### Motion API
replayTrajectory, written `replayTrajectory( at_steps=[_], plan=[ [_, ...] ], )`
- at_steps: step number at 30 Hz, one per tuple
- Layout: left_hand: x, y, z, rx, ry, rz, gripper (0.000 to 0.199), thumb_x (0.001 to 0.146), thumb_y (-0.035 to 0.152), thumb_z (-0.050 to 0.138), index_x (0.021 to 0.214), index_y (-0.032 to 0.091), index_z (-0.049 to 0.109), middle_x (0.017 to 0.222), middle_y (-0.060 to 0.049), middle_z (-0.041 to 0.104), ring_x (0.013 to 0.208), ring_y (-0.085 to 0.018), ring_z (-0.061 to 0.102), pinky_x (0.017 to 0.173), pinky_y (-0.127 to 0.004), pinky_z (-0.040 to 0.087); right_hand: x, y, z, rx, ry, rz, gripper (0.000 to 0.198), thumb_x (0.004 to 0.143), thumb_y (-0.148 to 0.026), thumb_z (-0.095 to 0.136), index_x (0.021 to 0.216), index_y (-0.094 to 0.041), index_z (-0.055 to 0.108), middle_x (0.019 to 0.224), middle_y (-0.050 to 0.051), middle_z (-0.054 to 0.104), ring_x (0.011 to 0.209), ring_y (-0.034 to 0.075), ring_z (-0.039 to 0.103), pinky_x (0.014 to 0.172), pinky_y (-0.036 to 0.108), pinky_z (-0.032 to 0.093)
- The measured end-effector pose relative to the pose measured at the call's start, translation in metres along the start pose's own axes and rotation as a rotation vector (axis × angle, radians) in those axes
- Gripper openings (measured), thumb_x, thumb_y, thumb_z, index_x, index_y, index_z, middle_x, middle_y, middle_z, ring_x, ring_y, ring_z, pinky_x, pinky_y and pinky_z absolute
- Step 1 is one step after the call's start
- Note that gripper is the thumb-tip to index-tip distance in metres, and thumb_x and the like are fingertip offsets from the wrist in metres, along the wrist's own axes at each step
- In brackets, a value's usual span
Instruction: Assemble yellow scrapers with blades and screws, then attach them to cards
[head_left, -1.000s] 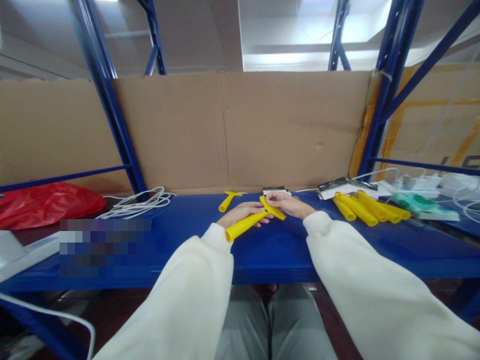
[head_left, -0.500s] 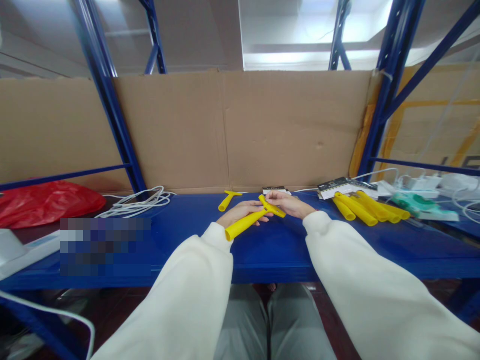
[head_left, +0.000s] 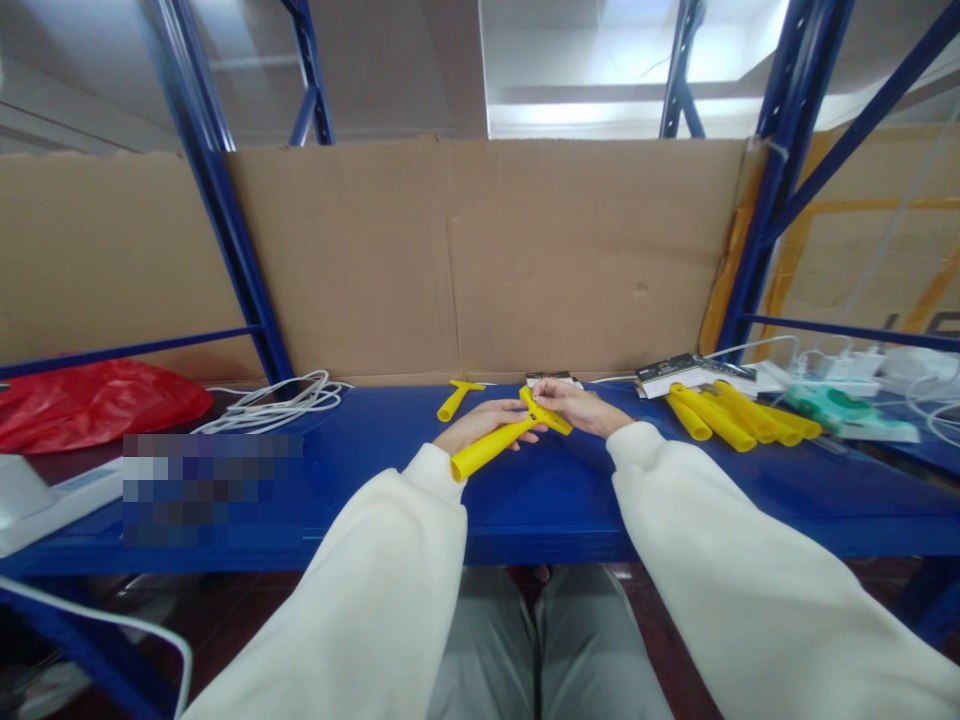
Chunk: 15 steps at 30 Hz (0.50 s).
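A yellow T-shaped plastic handle (head_left: 491, 450) is held above the blue table, its hollow round end pointing down toward my left sleeve. My left hand (head_left: 480, 424) is closed around it from behind, fingertips showing below the crossbar. At the crossbar, the fingers of my right hand (head_left: 574, 406) are pinched together close to the joint; whatever small thing they may hold is too small to make out. Behind my left hand, a second yellow T-shaped handle (head_left: 454, 402) lies on the table.
Several yellow handles (head_left: 720, 418) lie in a pile at the right, beside black-and-white printed packs (head_left: 667, 373). White cables (head_left: 296, 403) and a red plastic bag (head_left: 105, 402) are at the left. Cardboard (head_left: 450, 260) stands along the back between blue rack posts (head_left: 247, 270).
My right fingers have shifted very slightly at the crossbar, and the handle's head has tilted a little. The rest stays as it was.
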<state>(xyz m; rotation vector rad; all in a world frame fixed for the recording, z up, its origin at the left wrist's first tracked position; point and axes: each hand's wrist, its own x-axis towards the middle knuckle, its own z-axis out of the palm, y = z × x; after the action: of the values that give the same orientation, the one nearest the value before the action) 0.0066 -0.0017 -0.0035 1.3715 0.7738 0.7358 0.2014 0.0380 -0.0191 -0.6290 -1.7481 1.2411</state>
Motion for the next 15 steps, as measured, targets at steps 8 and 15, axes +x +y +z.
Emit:
replayTrajectory(
  at_steps=[8,15],
  plan=[
    [0.0000,-0.0009,0.0008,-0.014,0.016,0.005,0.040,0.081,0.018,0.068,0.120,0.012,0.060,0.103,-0.018,0.073,0.068,-0.017,0.072,0.051,-0.019,0.049,0.0029,0.0006,-0.0008,-0.028,0.095,0.049,0.023,0.062,-0.031,0.077,0.072,-0.022,0.059,0.077,-0.003,0.058,0.076,0.014,0.053,0.073,0.027,0.040],
    [0.0031,-0.0029,-0.0022,0.003,0.002,-0.011,0.038,0.082,0.017,0.066,0.119,0.014,0.060,0.100,-0.015,0.074,0.068,-0.017,0.072,0.051,-0.019,0.050,0.0040,0.0013,0.0029,0.069,0.151,0.096,0.025,0.056,-0.024,0.080,0.070,-0.022,0.059,0.076,-0.004,0.059,0.076,0.013,0.054,0.075,0.026,0.042]
  ],
)
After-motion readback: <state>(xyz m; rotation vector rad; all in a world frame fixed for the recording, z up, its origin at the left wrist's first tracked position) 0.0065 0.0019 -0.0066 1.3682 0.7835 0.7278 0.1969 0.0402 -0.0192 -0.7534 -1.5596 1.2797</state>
